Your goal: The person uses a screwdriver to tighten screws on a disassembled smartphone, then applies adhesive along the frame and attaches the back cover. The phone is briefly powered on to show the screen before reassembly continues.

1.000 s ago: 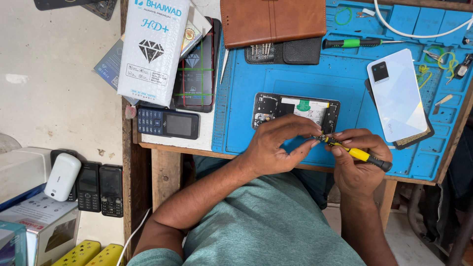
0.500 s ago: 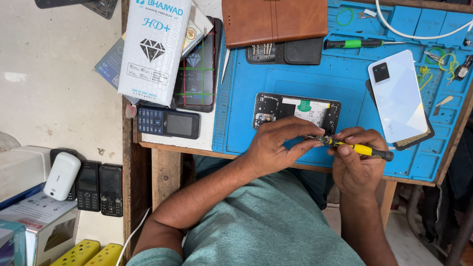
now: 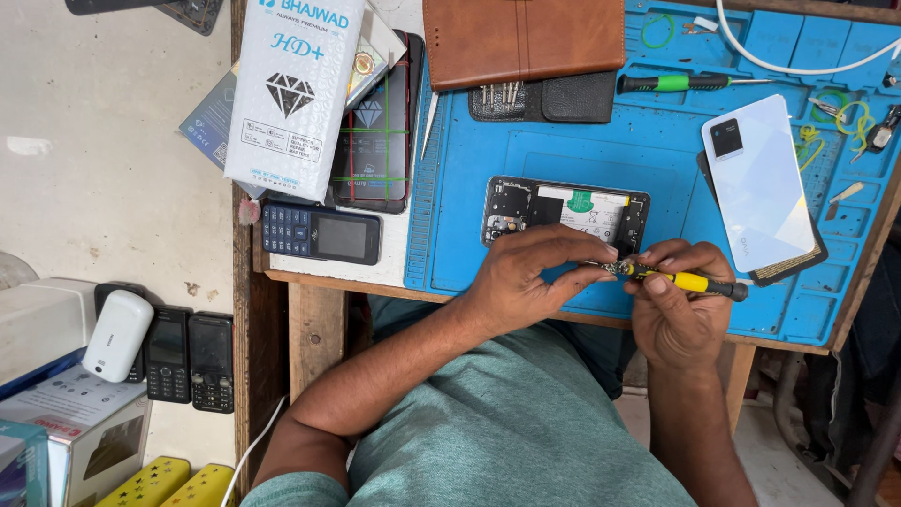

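My right hand [image 3: 678,310] grips a small yellow-handled screwdriver [image 3: 690,282], its tip pointing left. My left hand [image 3: 540,272] pinches a tiny metal part [image 3: 615,268] against that tip. Both hands hover over the near edge of a blue repair mat [image 3: 582,150]. Just beyond my fingers lies an opened phone [image 3: 563,211] with its back off, board and battery showing. A white phone back cover [image 3: 755,183] rests to the right on the mat.
A green-handled screwdriver [image 3: 680,83], a brown leather case [image 3: 521,38] and a black bit holder [image 3: 544,99] lie at the mat's far side. A white box [image 3: 291,89], a keypad phone [image 3: 319,233] and a dark smartphone [image 3: 375,131] sit left. More keypad phones [image 3: 192,359] lie lower left.
The screwdriver has levelled out from a slight tilt, and my left fingers have closed in on its tip. The opened phone has not moved.
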